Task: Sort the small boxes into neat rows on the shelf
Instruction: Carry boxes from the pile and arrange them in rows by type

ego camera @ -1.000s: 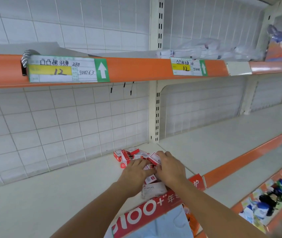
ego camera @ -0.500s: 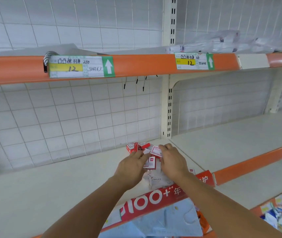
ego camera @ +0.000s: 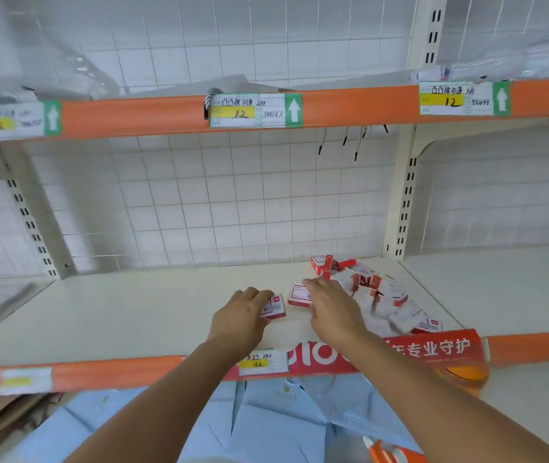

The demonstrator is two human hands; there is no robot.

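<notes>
A loose pile of small red-and-white boxes lies on the cream shelf, to the right of centre near the upright post. My left hand grips one small box that sits flat on the shelf, left of the pile. My right hand holds a second small box by its right end, just right of the first one. The two boxes lie side by side with a small gap between them. My right hand and wrist hide part of the pile.
An orange shelf edge with price tags and a red banner runs along the front. The upper shelf overhangs above. A white wire grid backs the shelf. Blue packaging and cardboard lie below.
Both hands have moved left out of the pile, each with one box, and lowered the boxes onto the bare shelf. The camera has swung left and down.
</notes>
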